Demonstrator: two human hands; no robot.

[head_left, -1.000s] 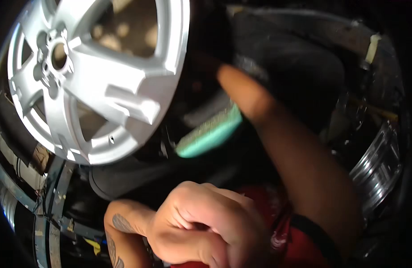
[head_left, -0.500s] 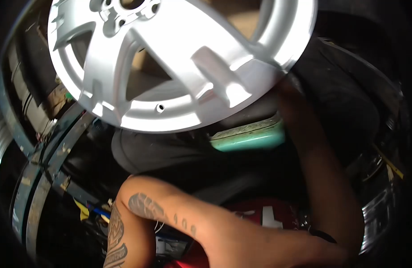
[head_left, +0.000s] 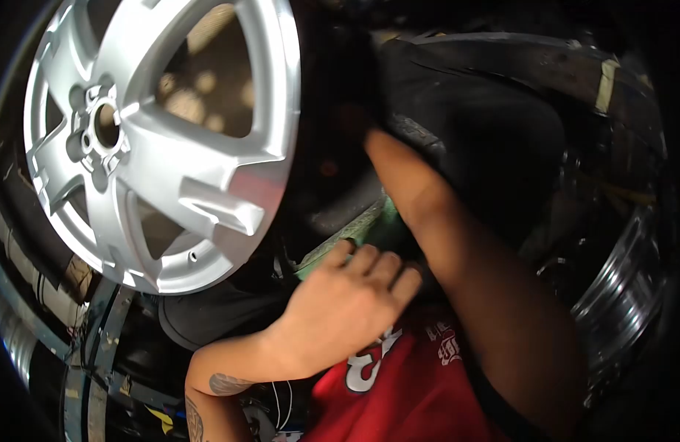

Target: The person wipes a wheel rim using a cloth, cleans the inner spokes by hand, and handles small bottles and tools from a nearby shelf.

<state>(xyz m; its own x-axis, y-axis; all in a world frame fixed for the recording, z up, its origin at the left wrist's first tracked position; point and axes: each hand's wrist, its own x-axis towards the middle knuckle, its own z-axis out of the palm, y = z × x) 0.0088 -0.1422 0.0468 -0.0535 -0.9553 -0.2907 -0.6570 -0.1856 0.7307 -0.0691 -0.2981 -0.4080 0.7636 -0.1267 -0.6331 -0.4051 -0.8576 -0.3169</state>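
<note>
Beside the silver wheel (head_left: 163,140), left hand (head_left: 347,302) spreads on green block (head_left: 354,236); right hand hidden.

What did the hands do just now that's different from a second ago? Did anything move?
The left hand was closed in a fist low in the picture; now it has opened and reached up, its fingers on the green object. The view swung, so the silver wheel slid right and back again. The right arm still reaches up into the dark tire, its hand hidden.
</note>
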